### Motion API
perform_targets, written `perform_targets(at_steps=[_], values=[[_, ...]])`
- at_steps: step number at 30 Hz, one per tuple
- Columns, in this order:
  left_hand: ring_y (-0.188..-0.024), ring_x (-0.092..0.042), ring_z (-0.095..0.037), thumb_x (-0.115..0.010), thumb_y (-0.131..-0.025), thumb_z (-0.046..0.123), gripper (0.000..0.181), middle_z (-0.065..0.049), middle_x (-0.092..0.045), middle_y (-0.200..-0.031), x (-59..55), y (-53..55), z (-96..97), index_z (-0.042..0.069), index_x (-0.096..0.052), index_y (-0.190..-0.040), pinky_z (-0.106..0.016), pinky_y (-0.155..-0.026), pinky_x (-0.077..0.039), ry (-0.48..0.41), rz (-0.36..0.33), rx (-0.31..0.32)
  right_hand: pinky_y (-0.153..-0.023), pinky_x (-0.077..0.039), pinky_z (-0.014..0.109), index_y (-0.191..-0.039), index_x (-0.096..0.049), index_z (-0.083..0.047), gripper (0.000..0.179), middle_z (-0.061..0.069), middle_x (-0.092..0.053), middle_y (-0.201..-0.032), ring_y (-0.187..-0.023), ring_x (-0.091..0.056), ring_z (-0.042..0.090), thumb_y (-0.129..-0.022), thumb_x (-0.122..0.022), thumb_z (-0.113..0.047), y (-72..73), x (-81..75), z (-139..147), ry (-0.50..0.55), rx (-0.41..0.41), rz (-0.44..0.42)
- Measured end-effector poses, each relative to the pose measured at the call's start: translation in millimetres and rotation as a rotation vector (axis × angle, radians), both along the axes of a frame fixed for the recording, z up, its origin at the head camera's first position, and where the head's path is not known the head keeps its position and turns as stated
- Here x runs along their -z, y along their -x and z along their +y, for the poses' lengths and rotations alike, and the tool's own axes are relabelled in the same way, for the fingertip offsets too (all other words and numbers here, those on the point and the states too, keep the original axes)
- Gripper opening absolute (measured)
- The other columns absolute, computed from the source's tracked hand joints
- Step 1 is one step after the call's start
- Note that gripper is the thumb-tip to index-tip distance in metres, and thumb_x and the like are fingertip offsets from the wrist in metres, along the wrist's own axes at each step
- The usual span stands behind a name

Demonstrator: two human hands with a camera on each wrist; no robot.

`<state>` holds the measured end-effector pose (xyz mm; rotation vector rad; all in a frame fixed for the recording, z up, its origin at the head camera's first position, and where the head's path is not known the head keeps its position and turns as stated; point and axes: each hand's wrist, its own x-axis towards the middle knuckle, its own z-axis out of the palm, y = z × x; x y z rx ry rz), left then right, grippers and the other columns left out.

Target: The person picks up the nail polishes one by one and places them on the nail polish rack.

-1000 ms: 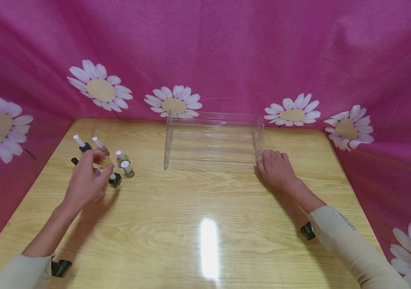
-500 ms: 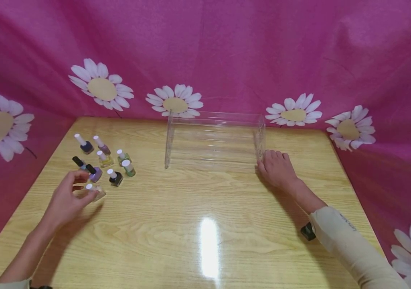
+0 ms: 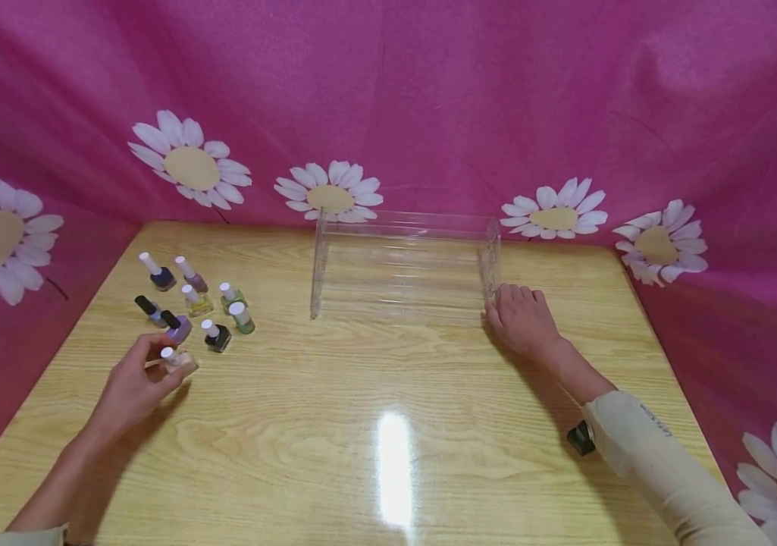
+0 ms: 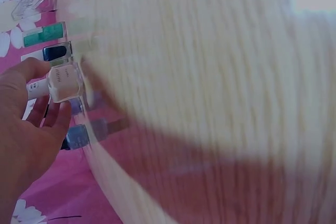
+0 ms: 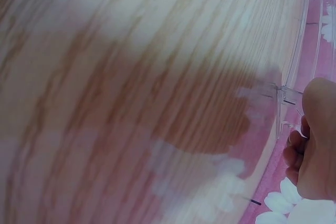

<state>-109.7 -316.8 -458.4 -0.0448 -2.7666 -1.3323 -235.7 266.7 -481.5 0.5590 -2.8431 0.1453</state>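
Note:
At the left of the table, my left hand (image 3: pixel 134 385) has its thumb and fingers on either side of a pale pink nail polish bottle (image 4: pixel 65 83) with a white cap. That bottle stands low at the tabletop; whether it touches the wood is hard to tell. Just beyond it are a purple nail polish bottle (image 3: pixel 178 327) with a black cap and a black one (image 3: pixel 218 338) with a white cap. My right hand (image 3: pixel 524 318) grips the front right corner of a clear acrylic rack (image 3: pixel 405 235); its curled fingers (image 5: pixel 295 148) show in the right wrist view.
Several more nail polish bottles stand behind, among them a navy one (image 3: pixel 163 278), a yellow one (image 3: pixel 198 304) and a green one (image 3: pixel 245 321). A pink cloth (image 3: pixel 429 106) with daisies hangs around the wooden table (image 3: pixel 306 455).
My left hand has drawn back from over the bottle group toward the near pale pink bottle, and its fingers have closed around it. My right hand and the rack have stayed put.

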Motion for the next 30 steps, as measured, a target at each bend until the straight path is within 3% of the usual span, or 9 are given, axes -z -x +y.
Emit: perform_targets(at_steps=[11,20,24,26,30], values=[[-0.091,-0.045,0.014,-0.073,-0.090,0.003,0.040,-0.028,-0.058,-0.112,6.9,3.0,2.0,-0.007,-0.048,-0.121,-0.003,-0.075,-0.042,0.064,0.060,-0.022,-0.072,-0.039,0.052,-0.084,-0.043,-0.003,0.029,0.012,-0.045,-0.076,-0.078,-0.051,0.040,-0.102,-0.046,-0.026,-0.5,-3.1,-0.4,0.023,0.002,-0.006],[-0.089,-0.045,0.017,-0.072,-0.087,-0.007,0.043,-0.031,-0.057,-0.112,6.9,0.6,6.0,-0.009,-0.044,-0.120,-0.002,-0.076,-0.042,0.013,0.082,-0.064,-0.071,-0.037,0.050,-0.085,-0.042,-0.004,0.029,0.011,-0.043,-0.076,-0.078,-0.049,0.038,-0.102,-0.045,-0.026,0.6,-2.7,0.0,0.042,-0.003,-0.019],[-0.091,-0.045,0.017,-0.070,-0.090,-0.004,0.043,-0.031,-0.055,-0.116,2.3,-0.7,9.1,-0.009,-0.041,-0.121,-0.002,-0.078,-0.041,-0.033,0.059,-0.085,-0.074,-0.038,0.051,-0.084,-0.041,-0.004,0.029,0.011,-0.043,-0.077,-0.078,-0.050,0.038,-0.103,-0.045,-0.026,0.6,-2.7,-0.6,0.035,0.008,-0.038],[-0.092,-0.047,0.015,-0.069,-0.091,-0.002,0.042,-0.024,-0.057,-0.115,-1.0,-0.8,10.3,-0.008,-0.041,-0.122,-0.003,-0.078,-0.043,-0.072,0.047,-0.092,-0.075,-0.039,0.052,-0.085,-0.041,-0.005,0.029,0.010,-0.043,-0.077,-0.079,-0.050,0.038,-0.103,-0.044,-0.027,0.3,-2.2,-0.7,0.033,0.013,-0.053],[-0.093,-0.053,0.010,-0.066,-0.089,-0.010,0.039,0.007,-0.059,-0.107,-8.6,3.0,13.0,-0.009,-0.042,-0.120,-0.006,-0.080,-0.045,-0.152,0.110,-0.070,-0.076,-0.039,0.052,-0.086,-0.043,-0.004,0.029,0.010,-0.044,-0.077,-0.079,-0.050,0.038,-0.104,-0.043,-0.027,0.0,-0.5,0.0,0.038,0.011,-0.067]])
